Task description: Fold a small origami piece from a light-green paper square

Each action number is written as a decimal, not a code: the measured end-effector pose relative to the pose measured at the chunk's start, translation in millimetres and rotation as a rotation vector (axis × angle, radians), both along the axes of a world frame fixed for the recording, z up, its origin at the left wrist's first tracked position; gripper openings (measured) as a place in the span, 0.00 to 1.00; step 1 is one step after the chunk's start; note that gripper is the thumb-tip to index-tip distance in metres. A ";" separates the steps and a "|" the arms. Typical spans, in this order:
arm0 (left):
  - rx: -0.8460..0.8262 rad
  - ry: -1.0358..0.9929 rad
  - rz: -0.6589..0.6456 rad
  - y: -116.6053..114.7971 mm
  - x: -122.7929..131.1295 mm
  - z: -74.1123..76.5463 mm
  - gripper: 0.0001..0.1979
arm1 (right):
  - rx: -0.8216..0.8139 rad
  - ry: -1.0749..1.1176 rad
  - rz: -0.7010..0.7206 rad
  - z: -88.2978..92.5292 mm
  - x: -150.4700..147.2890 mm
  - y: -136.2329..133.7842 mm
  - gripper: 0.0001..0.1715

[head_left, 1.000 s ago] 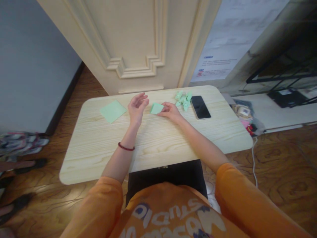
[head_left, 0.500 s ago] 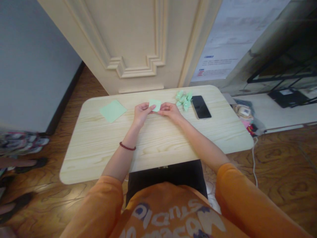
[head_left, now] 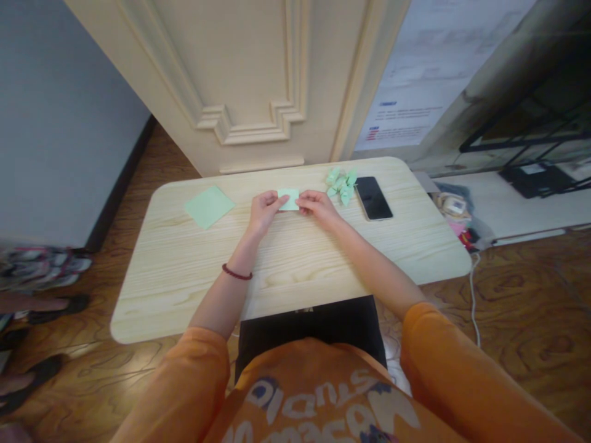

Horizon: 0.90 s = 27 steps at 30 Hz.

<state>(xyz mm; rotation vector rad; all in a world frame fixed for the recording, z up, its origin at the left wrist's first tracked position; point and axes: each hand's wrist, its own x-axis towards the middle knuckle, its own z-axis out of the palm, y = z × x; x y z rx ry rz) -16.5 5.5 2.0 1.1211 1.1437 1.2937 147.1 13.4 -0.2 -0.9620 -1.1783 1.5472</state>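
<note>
Between my hands is a small folded piece of light green paper (head_left: 289, 199), raised just over the table. My left hand (head_left: 265, 212) pinches its left side, thumb on top. On its right edge the fingers of my right hand (head_left: 317, 207) are closed. A flat green paper square (head_left: 209, 207) lies to the left of my left hand. Several folded green paper pieces (head_left: 341, 184) form a small cluster just beyond my right hand, beside a dark-screened phone (head_left: 374, 198).
The pale wood-grain table (head_left: 184, 283) stands against a cream panelled door (head_left: 249, 67). Right of it are a plastic bag of items (head_left: 455, 209), a white cable (head_left: 473, 301) and a low white shelf (head_left: 521, 215). Another person's feet (head_left: 41, 375) show at lower left.
The folded green paper has turned slightly and now shows a wider, lower rectangle. My right fingers have shifted a little along its right edge. The other papers and the phone stay put.
</note>
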 end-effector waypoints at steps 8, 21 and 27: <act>-0.015 -0.004 -0.002 1.6 -0.5 -4.7 0.24 | 0.002 -0.023 -0.010 -0.2 1.4 0.8 0.22; -0.058 -0.041 0.094 -3.0 1.6 0.3 0.19 | -0.003 -0.003 -0.003 1.1 1.2 -0.4 0.19; -0.074 -0.086 0.028 -3.0 4.0 -0.6 0.22 | 0.002 0.050 -0.080 -2.3 1.6 2.3 0.20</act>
